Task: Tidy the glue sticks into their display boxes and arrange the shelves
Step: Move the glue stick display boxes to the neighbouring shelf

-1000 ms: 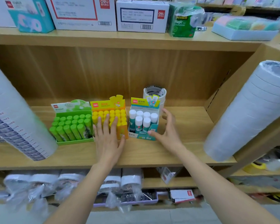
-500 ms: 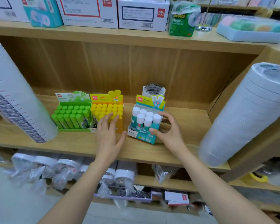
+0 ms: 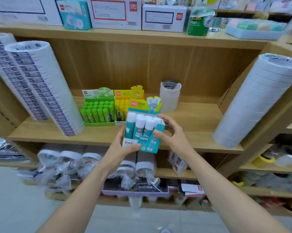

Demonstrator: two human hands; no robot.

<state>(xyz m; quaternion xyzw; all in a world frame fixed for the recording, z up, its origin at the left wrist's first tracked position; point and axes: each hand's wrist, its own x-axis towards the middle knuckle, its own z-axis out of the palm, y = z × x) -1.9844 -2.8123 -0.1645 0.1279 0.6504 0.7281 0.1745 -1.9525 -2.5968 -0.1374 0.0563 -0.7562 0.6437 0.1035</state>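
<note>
In the head view, the teal cardboard display box (image 3: pixel 147 144) with white-capped glue sticks (image 3: pixel 140 123) no longer stands on the light wooden shelf (image 3: pixel 192 125) beside the yellow display box (image 3: pixel 120 105). It is now lifted and tilted before the shelf edge. The left hand (image 3: pixel 120 150) has left the yellow box and grips its lower left corner. The right hand (image 3: pixel 173 132) clasps its right side. Probably it will be straightened and then put back.

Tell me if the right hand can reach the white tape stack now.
Probably, once freed: the right hand grips the teal glue-stick box, but nothing stands before the white tape stack.
</note>
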